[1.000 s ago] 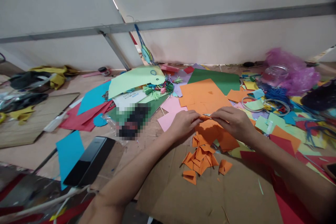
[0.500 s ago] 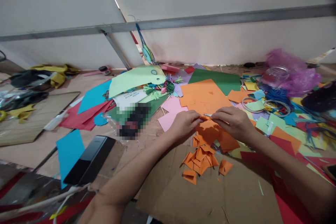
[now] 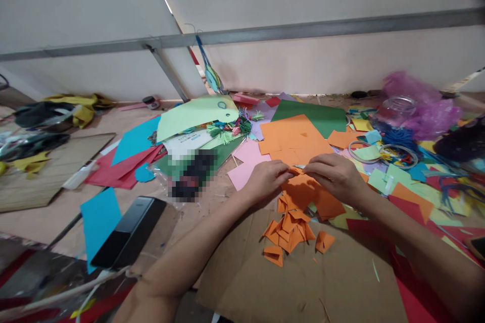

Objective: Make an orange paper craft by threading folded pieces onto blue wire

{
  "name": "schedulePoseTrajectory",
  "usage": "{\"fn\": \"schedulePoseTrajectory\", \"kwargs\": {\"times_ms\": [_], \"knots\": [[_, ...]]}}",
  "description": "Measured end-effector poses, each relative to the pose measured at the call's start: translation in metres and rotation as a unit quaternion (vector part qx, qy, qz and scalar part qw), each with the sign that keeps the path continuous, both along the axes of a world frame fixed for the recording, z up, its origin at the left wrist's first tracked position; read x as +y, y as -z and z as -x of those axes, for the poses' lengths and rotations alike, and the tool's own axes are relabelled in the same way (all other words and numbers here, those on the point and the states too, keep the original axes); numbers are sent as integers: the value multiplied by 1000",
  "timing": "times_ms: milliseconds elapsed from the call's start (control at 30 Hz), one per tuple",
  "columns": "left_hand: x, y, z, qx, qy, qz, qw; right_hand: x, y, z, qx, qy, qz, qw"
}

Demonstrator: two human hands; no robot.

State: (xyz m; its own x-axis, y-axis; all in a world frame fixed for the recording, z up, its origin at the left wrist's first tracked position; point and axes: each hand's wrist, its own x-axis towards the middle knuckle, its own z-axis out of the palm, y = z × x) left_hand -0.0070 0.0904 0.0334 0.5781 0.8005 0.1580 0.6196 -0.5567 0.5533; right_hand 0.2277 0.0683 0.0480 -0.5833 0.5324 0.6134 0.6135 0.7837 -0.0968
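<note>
My left hand (image 3: 270, 177) pinches the left end of a small piece of orange paper (image 3: 296, 171). From the other side the closed fingers of my right hand (image 3: 335, 174) meet the same piece. A small pale, shiny thing (image 3: 299, 166) shows by my right fingertips; its kind is too small to make out. Below both hands lies a pile of folded orange paper pieces (image 3: 290, 229), partly on a brown cardboard sheet (image 3: 303, 282). Larger orange sheets (image 3: 291, 136) lie just beyond my fingers.
Left of my arm are a black phone-like box (image 3: 129, 232), blue sheets (image 3: 100, 222) and red sheets (image 3: 113, 164). Yarn tassels (image 3: 237, 126) lie at the back. Paper scraps, rings (image 3: 397, 155), a clear jar (image 3: 399, 108) and a pink plastic bag (image 3: 428, 103) crowd the right side.
Almost nothing differs. Both hands stay in place on the orange paper, and the view has shifted very slightly.
</note>
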Motion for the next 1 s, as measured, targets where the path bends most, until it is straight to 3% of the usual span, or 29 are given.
{"fn": "schedulePoseTrajectory", "kwargs": {"times_ms": [300, 667, 1000], "knots": [[0, 0, -1, -21, -2, 16, 1000, 0, 1, 0, 9, -6, -27, 1000], [1, 5, 0, -16, -3, -2, 1000, 1, 6, 0, 34, -10, 40, 999], [-1, 3, -1, -25, -12, 10, 1000, 1, 5, 1, 30, -14, 6, 999]]}}
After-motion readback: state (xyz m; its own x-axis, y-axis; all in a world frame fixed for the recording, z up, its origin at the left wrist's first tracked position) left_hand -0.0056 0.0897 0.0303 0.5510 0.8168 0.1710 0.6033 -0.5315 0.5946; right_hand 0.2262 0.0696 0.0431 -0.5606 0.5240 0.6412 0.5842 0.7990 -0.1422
